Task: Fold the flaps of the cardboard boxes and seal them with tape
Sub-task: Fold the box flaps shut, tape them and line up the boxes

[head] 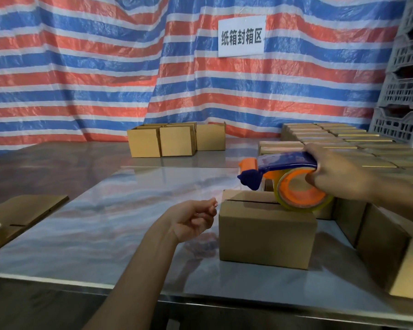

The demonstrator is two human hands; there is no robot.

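Head view: right hand [339,177] grips tape dispenser [285,163] over box [265,234]; seam [253,201] runs leftward to left hand [191,220], curled, grip unclear.

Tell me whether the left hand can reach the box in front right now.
Probably yes. The left hand hovers beside the box with nothing between them; the dispenser in the right hand is over its far top edge.

Bare L hand [191,217], slim bare L forearm [138,270], uncovered down to bottom edge. Bare R hand [336,172], R forearm [401,201] uncovered to frame's R edge. Short nails on L fingertips [213,202].
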